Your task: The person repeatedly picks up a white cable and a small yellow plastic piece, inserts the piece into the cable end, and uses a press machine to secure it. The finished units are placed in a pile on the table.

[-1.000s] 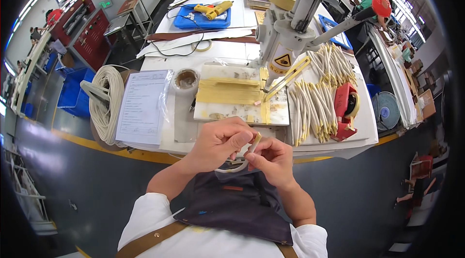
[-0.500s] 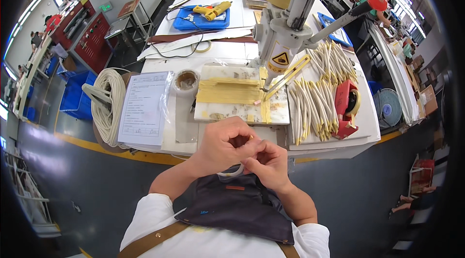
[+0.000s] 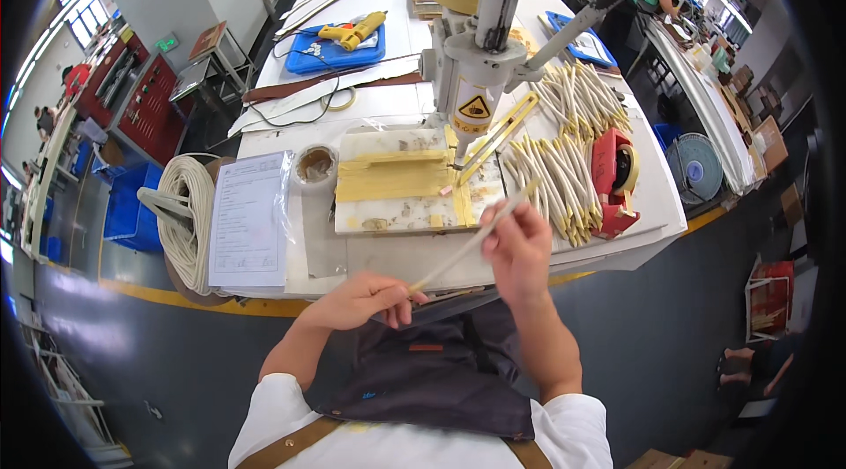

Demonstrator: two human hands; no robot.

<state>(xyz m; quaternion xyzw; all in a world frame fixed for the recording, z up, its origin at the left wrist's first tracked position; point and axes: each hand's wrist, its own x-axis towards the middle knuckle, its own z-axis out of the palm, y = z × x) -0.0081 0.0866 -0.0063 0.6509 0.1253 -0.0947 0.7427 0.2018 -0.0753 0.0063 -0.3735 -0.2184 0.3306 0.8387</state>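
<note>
Though blurred, the slim white cord spans nearly closed, pinching left hand and right hand above the surface's near edge; a blue plastic tray holds a yellow glue gun.
</note>
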